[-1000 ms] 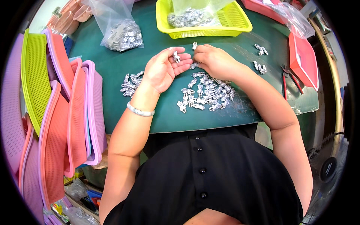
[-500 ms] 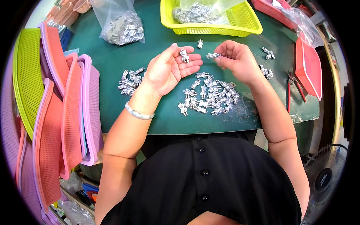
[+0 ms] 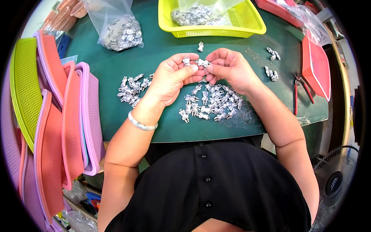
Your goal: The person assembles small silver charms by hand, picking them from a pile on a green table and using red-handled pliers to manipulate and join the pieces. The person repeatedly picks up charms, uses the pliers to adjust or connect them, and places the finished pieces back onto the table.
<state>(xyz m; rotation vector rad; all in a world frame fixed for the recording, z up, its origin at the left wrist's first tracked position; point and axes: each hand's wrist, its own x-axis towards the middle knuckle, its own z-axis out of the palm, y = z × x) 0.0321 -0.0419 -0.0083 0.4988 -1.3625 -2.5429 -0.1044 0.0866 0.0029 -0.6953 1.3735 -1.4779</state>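
Note:
Between the fingers of my left hand (image 3: 174, 77) is a small silver bear-shaped charm (image 3: 186, 61), its head and top ring showing above the thumb. My right hand (image 3: 232, 71) pinches a second silver bear charm (image 3: 203, 63) at one end, close beside the left fingertips. Below both hands a pile of similar charms (image 3: 212, 102) lies on the green tabletop. A smaller heap of charms (image 3: 131, 91) is left of my left wrist. One single charm (image 3: 200, 46) lies beyond my fingers.
A yellow-green basket (image 3: 212, 31) with a bag of metal pieces stands at the back, near another clear bag (image 3: 123, 34). Two small charm groups (image 3: 271, 73), red-handled pliers (image 3: 302, 91) and a pink tray (image 3: 316, 69) are on the right. Stacked plastic baskets (image 3: 52, 147) line the left.
My left palm, spread out before, has closed its fingers and thumb on its bear charm. My right hand has moved left, bringing its charm up to the left fingertips.

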